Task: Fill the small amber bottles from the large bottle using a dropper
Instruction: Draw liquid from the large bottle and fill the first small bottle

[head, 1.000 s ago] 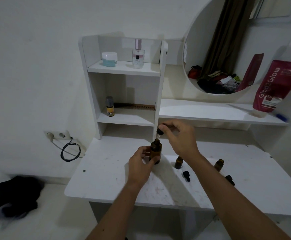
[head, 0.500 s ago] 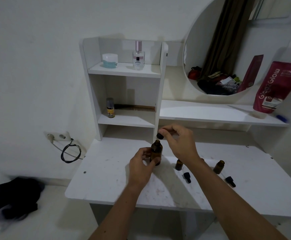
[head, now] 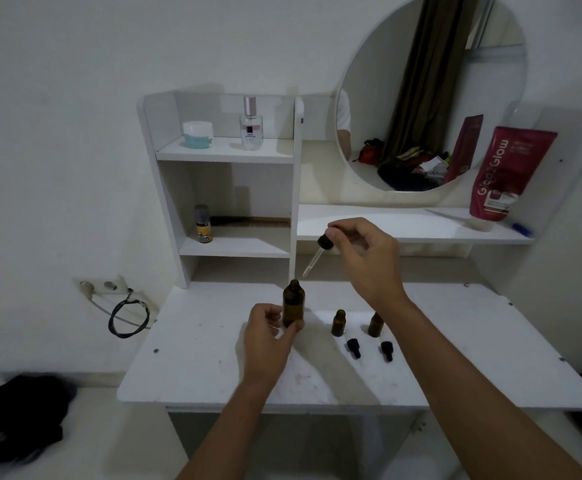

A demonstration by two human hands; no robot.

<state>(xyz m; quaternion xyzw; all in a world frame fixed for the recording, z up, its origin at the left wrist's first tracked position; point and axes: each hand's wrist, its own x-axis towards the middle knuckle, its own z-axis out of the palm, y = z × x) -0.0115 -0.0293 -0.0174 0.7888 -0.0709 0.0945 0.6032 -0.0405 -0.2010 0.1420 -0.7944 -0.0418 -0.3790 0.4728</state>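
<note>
Large amber bottle (head: 293,303) upright, uncapped, gripped at base by left hand (head: 265,336). Right hand (head: 365,258) pinches black-bulbed dropper (head: 317,253), glass tip tilted just above bottle mouth. Two small amber bottles (head: 338,323) open, to right.

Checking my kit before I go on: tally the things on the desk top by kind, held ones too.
Large amber bottle: 1
Small amber bottles: 2
Loose black caps: 2
Dropper, in the right hand: 1
Total: 6

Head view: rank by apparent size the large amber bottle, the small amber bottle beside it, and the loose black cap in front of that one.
1. large amber bottle
2. small amber bottle
3. black cap
</note>
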